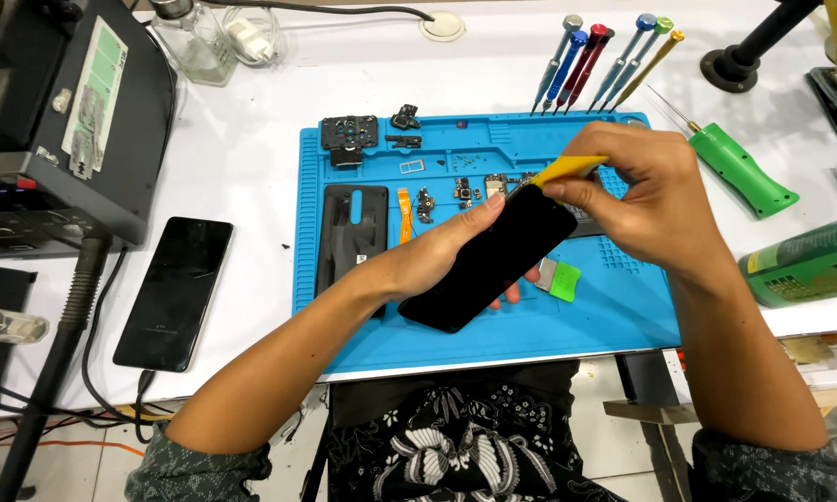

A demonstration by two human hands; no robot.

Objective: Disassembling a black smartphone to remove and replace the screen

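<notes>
Item: black phone, held above the blue work mat, tilted, long axis running from lower left up to upper right. We noted our left hand closed around its lower half from beneath, fingertips showing past the far edge. Our right hand was pinched shut on a yellow pry tool, whose tip met the phone's upper right corner; the right hand was therefore the nearer to that end.

Around it, on the mat: a black back cover to the left, an orange flex strip, small loose parts, and a green scraper just beside the phone's right edge. Off the mat: a second phone well to the left, a row of screwdrivers behind, a green-handled tool to the right. Nothing lay between tool and phone.
</notes>
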